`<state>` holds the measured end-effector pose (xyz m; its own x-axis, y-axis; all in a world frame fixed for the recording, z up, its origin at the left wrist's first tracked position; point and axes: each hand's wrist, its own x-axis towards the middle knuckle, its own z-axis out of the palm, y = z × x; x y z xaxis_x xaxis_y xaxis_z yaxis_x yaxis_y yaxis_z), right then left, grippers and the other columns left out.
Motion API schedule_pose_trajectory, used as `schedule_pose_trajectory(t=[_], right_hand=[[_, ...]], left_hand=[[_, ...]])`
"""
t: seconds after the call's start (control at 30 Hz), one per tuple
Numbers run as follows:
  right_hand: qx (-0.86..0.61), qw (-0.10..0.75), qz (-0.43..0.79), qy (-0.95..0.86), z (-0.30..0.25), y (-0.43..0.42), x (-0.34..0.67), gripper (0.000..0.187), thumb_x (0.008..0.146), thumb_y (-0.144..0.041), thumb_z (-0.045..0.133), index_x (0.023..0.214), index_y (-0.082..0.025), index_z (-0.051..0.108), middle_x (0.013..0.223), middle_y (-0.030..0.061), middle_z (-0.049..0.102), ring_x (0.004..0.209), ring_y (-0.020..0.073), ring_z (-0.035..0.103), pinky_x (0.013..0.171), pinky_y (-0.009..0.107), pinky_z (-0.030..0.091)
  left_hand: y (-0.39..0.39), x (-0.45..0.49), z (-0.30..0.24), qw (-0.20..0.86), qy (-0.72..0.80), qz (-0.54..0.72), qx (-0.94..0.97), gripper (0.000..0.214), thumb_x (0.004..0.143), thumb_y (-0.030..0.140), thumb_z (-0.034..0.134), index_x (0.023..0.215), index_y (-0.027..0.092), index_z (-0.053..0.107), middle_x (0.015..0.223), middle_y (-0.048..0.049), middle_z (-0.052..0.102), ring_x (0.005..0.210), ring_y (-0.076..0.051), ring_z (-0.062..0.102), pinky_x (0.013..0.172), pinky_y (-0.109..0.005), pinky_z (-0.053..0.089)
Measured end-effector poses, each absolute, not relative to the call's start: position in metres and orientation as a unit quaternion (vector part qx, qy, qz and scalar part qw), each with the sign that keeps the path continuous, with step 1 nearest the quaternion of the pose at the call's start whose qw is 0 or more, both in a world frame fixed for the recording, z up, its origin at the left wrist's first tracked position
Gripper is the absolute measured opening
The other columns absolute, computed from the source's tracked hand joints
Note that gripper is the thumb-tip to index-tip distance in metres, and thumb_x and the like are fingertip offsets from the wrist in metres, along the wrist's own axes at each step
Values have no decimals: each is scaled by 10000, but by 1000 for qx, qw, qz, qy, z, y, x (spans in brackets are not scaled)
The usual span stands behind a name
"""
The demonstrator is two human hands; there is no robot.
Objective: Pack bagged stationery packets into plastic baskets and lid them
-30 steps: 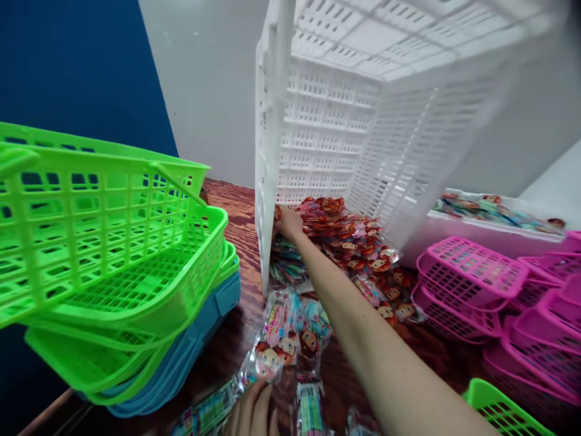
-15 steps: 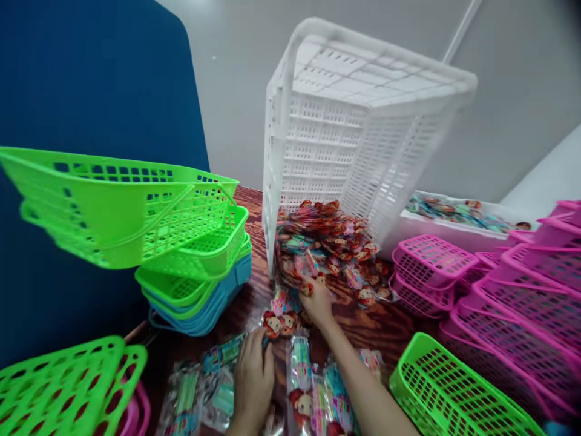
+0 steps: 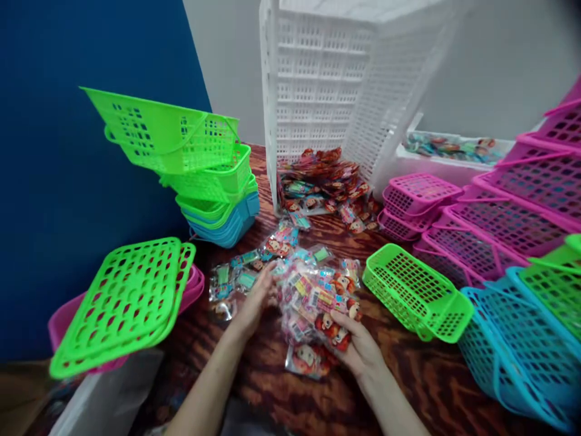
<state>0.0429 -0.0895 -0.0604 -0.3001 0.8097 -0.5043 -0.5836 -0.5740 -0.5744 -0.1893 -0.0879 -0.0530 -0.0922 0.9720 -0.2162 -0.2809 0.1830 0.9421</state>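
Observation:
A heap of small clear toy packets [image 3: 313,297] with cartoon faces lies on the dark wood table [image 3: 422,381] in front of me. My right hand [image 3: 358,345] cups the heap's near right side, fingers curled round several packets. My left hand [image 3: 254,300] presses against the heap's left edge, fingers bent onto the packets. More packets spill from a tipped white crate [image 3: 331,91] at the back.
Stacked green and blue baskets [image 3: 213,175] stand at back left. Green perforated lids [image 3: 127,297] lie over a pink basket at left. A small green basket [image 3: 417,293] sits right of the heap. Pink baskets [image 3: 508,206] and a blue basket [image 3: 521,345] crowd the right.
My right hand has pulled back from the white crate's mouth toward me, dragging packets along. Both hands now gather a heap near the table's front. The view has drawn back.

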Motion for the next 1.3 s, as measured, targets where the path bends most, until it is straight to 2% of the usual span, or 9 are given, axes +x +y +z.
schedule_pose_trajectory(t=[0.17, 0.3, 0.57, 0.7, 0.87, 0.97, 1.1, 1.17, 1.3], right_hand=[[-459, 453, 698, -310, -77, -124, 75, 490, 582, -296, 897, 1026, -169, 733, 1010, 89, 768, 937, 292, 721, 893, 433, 560], [-559, 418, 575, -426, -97, -144, 113, 519, 597, -443, 855, 994, -134, 728, 994, 127, 766, 923, 326, 711, 869, 452, 558], [-637, 322, 284, -640, -99, -149, 120, 535, 894, -498, 522, 1312, -165, 540, 1280, 160, 640, 1180, 317, 605, 999, 471, 470], [-633, 283, 118, -711, -84, -129, 122, 664, 908, -419, 544, 1469, -123, 350, 1387, 210, 528, 1275, 353, 499, 1023, 522, 435], [-514, 214, 16, -830, -53, -127, 123, 748, 890, -208, 575, 1542, -209, 208, 1533, 125, 387, 1434, 318, 280, 1129, 525, 312], [-467, 143, 16, -872, -45, -128, 118, 723, 832, -184, 666, 1482, -213, 350, 1422, 122, 509, 1401, 341, 324, 1150, 563, 248], [-472, 86, 16, -877, -50, -136, 120, 390, 760, -205, 765, 1124, -182, 625, 1112, 106, 643, 1114, 312, 548, 1127, 559, 277], [-469, 78, 18, -880, -55, -143, 126, 342, 726, -193, 793, 1026, -175, 629, 1135, 114, 630, 1122, 312, 538, 1122, 547, 287], [-461, 98, 26, -882, -63, -156, 137, 587, 713, -158, 792, 1234, -149, 523, 1201, 133, 611, 1160, 309, 516, 1084, 529, 332]], left_hand=[[-147, -165, -49, 593, 485, 437, 471, 756, 752, 490, 771, 1398, 242, 466, 1419, -95, 507, 1265, -288, 510, 1050, -390, 419], [-192, -123, -70, 433, 582, 334, 602, 1054, 609, 358, 879, 1498, 245, 324, 1517, -130, 395, 1385, -348, 370, 1160, -490, 284], [-165, -100, -91, 225, 600, 244, 727, 918, 749, 302, 790, 1513, 234, 285, 1436, -152, 442, 1349, -339, 386, 1108, -525, 323], [-137, -110, -81, 174, 593, 244, 748, 844, 764, 244, 771, 1479, 202, 326, 1429, -162, 436, 1350, -340, 387, 1112, -527, 324], [-153, -106, -80, 140, 559, 248, 778, 834, 805, 85, 651, 1515, 256, 248, 1528, -131, 339, 1411, -320, 328, 1134, -514, 328], [-171, -103, -75, 154, 559, 240, 778, 889, 814, 29, 595, 1547, 286, 162, 1599, -112, 226, 1461, -294, 255, 1158, -488, 314], [-193, -106, -70, 179, 573, 228, 766, 907, 821, 91, 639, 1552, 262, 131, 1630, -129, 134, 1475, -310, 225, 1150, -491, 333], [-202, -106, -70, 174, 572, 220, 771, 774, 833, 144, 659, 1496, 234, 270, 1608, -139, 194, 1428, -320, 309, 1118, -491, 374], [-210, -101, -73, 119, 598, 185, 771, 543, 853, 139, 618, 1359, 185, 428, 1401, -148, 453, 1196, -313, 495, 982, -478, 467]])
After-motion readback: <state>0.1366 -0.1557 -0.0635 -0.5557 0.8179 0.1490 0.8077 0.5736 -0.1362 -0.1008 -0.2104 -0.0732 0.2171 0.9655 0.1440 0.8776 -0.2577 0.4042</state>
